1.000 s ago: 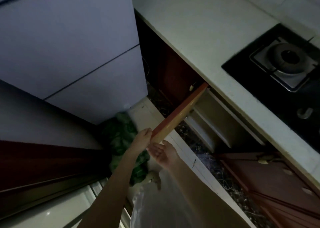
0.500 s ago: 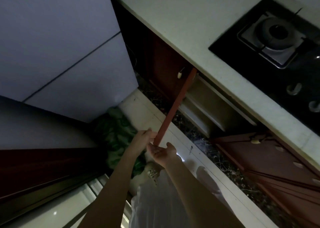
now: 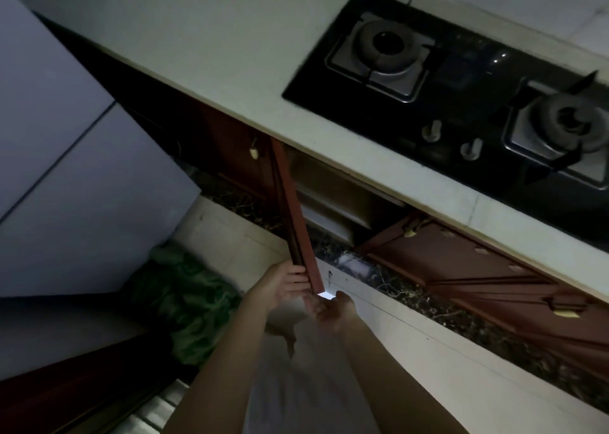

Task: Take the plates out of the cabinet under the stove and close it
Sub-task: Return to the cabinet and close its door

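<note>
The cabinet door under the stove stands open. The left hand grips its edge; the right hand lies open beside it (plates can't be seen inside).

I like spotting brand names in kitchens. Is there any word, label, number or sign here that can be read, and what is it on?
None can be read.
Stove: faint light specks between the burners, too blurred to read.
Stove knobs: no legible marks.
Cabinet door, held at its edge by the left hand and right hand: plain, no text.
Countertop: no text.
</note>
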A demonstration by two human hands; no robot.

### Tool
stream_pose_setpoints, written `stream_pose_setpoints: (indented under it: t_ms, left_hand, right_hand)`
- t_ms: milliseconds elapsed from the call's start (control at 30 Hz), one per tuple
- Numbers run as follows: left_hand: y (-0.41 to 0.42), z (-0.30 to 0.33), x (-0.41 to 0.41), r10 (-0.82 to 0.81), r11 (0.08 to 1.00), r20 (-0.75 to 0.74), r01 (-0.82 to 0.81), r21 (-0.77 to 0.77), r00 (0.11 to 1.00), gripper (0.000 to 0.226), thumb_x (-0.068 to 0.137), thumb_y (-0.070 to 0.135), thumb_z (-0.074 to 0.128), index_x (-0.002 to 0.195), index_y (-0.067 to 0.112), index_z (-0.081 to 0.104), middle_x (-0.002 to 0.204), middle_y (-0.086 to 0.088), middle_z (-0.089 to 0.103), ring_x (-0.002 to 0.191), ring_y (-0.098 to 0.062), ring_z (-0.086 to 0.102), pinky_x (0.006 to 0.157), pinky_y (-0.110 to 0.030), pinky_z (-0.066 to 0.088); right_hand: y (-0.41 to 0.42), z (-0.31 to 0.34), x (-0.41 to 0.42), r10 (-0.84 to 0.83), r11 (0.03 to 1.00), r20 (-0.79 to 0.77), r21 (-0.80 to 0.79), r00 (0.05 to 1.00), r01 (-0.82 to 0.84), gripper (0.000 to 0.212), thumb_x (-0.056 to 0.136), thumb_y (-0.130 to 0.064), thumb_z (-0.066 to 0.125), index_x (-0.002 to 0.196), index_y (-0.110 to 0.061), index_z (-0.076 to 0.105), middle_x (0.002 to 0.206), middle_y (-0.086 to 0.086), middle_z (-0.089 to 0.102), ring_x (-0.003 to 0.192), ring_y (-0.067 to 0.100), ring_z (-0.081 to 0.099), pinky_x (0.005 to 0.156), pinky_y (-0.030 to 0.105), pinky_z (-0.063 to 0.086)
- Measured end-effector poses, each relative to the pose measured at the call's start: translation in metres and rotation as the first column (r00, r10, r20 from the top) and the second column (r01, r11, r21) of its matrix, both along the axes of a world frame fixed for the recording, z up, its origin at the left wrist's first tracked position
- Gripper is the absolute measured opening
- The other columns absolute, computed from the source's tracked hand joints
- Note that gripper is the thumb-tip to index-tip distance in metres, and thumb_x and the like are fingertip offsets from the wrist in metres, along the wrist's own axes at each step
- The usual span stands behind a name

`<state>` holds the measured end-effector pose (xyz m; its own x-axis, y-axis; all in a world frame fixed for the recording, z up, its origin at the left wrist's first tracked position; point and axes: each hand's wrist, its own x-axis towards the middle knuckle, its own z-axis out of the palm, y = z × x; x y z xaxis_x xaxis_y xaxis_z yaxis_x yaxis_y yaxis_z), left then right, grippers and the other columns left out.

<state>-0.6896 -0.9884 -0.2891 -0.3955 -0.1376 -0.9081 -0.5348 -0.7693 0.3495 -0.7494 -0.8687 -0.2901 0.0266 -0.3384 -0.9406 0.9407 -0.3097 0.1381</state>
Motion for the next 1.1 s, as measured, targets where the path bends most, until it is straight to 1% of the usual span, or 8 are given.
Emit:
stream_pose_setpoints:
  t_ms: [133,200,367,567,633,733,867,1100]
  left_hand:
    - [0.018,0.006,-0.046,0.074,0.996,-0.028,-0.072,0.060,0.997,0.050,0.100,0.028,0.028,0.132,-0.008,0.042,0.138,-0.028,0.047,0.127,-0.037,0.048,0.097,-0.041,0.042]
    - [0.025,0.011,-0.070,0.101,0.993,-0.039,-0.099,0.059,0.994,0.050,0.101,0.027,0.027,0.135,-0.007,0.040,0.141,-0.027,0.043,0.131,-0.036,0.044,0.098,-0.041,0.040]
    - [0.034,0.021,-0.122,0.219,0.971,-0.055,-0.212,0.110,0.974,0.052,0.100,0.028,0.025,0.138,-0.006,0.035,0.148,-0.024,0.036,0.137,-0.032,0.035,0.111,-0.038,0.027]
    - [0.041,0.019,-0.169,0.331,0.934,-0.039,-0.322,0.156,0.943,0.053,0.100,0.028,0.027,0.138,-0.008,0.032,0.149,-0.023,0.034,0.137,-0.031,0.035,0.111,-0.037,0.027]
    - [0.041,0.019,-0.179,0.352,0.924,-0.025,-0.343,0.167,0.936,0.054,0.100,0.030,0.025,0.138,-0.009,0.032,0.149,-0.023,0.034,0.137,-0.031,0.036,0.111,-0.038,0.027]
    - [0.038,0.019,-0.191,0.362,0.917,0.000,-0.356,0.182,0.932,0.056,0.100,0.032,0.022,0.137,-0.009,0.032,0.149,-0.023,0.034,0.137,-0.031,0.036,0.111,-0.038,0.027]
    - [0.035,0.018,-0.214,0.363,0.914,0.011,-0.358,0.192,0.932,0.059,0.100,0.036,0.022,0.137,-0.009,0.033,0.149,-0.022,0.035,0.137,-0.031,0.037,0.112,-0.038,0.026]
    - [0.036,0.013,-0.238,0.455,0.851,0.054,-0.451,0.270,0.889,0.064,0.098,0.042,0.014,0.138,-0.002,0.037,0.150,-0.020,0.035,0.140,-0.028,0.033,0.115,-0.039,0.020]
  right_hand:
    - [0.026,-0.008,-0.046,0.022,1.000,-0.023,0.005,0.999,-0.022,0.069,0.100,-0.043,0.018,0.090,0.017,0.051,0.068,0.028,0.063,0.070,0.029,0.053,0.059,0.028,0.047]
    - [0.033,-0.011,-0.069,-0.008,1.000,-0.060,0.018,0.998,0.009,0.066,0.100,-0.041,0.019,0.091,0.015,0.051,0.083,0.028,0.061,0.075,0.032,0.057,0.064,0.030,0.048]
    - [0.040,-0.013,-0.127,0.030,0.998,-0.164,0.065,0.986,-0.019,0.058,0.099,-0.036,0.022,0.085,0.012,0.052,0.062,0.028,0.066,0.052,0.035,0.061,0.045,0.025,0.052]
    - [0.041,-0.012,-0.177,0.030,0.996,-0.178,0.084,0.984,-0.015,0.041,0.099,-0.021,0.025,0.087,0.010,0.049,0.089,0.026,0.054,0.075,0.036,0.058,0.037,0.031,0.052]
    - [0.041,-0.011,-0.186,-0.010,0.996,-0.169,0.089,0.986,0.025,0.044,0.100,-0.026,0.025,0.110,0.010,0.048,0.109,0.029,0.056,0.099,0.037,0.057,0.064,0.030,0.058]
    - [0.042,-0.010,-0.199,-0.059,0.995,-0.127,0.071,0.990,0.069,0.054,0.101,-0.031,0.022,0.136,0.008,0.034,0.138,0.026,0.045,0.131,0.034,0.043,0.101,0.033,0.040]
    - [0.041,-0.013,-0.208,-0.100,0.990,-0.163,0.086,0.981,0.116,0.049,0.098,-0.033,0.024,0.088,0.006,0.053,0.078,0.027,0.067,0.087,0.032,0.057,0.073,0.034,0.048]
    - [0.031,-0.009,-0.228,-0.198,0.976,-0.130,0.070,0.971,0.208,0.052,0.099,-0.043,0.022,0.091,-0.004,0.055,0.100,0.018,0.050,0.098,0.027,0.052,0.090,0.036,0.041]
